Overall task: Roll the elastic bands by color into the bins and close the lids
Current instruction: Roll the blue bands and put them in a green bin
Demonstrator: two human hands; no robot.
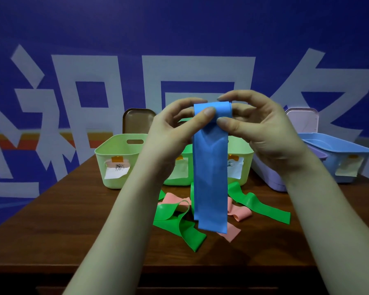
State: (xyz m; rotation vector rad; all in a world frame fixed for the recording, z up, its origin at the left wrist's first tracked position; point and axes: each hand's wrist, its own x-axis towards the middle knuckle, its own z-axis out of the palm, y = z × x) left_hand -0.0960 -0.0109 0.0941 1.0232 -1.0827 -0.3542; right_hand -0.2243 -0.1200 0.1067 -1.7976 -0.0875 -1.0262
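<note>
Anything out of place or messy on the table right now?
Green bands and pink bands lie tangled in a heap on the table, not yet sorted. The paper label on the left green bin looks crumpled and askew.

- Dim overall — the wall darkens toward the top corners.
- Light is soft and even, with no hard shadows.
- The blue band is evenly lit and the brightest thing in view.
- The table turns nearly black along its near edge.
- Faint sheen on the green band; no strong glare.
- Wide-angle bend — the table's sides splay outward.
- Detail is soft; the labels are smudged.
</note>
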